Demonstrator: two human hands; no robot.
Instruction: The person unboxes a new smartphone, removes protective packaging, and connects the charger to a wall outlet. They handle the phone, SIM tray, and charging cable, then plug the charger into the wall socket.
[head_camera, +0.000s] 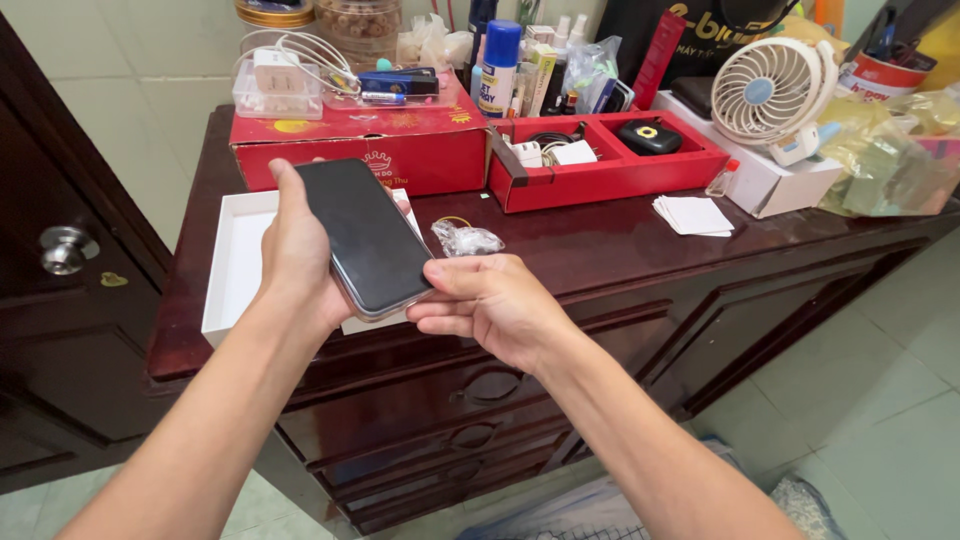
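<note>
My left hand (292, 262) grips a black smartphone (365, 236) from its left edge, screen up and dark, tilted over the front of a dark wooden dresser (600, 245). My right hand (490, 305) pinches the phone's lower right corner with thumb and fingers. Under the phone lies an open white box tray (235, 260), empty where visible. A small crumpled clear plastic wrapper (466, 240) lies on the dresser top just right of the phone.
Behind stand a red box (400, 145) with chargers and cables on top, an open red tray (610, 165) with a black device, a white desk fan (775, 90), white cards (693, 215), bags and bottles. A dark door with a round knob (62, 250) is at left.
</note>
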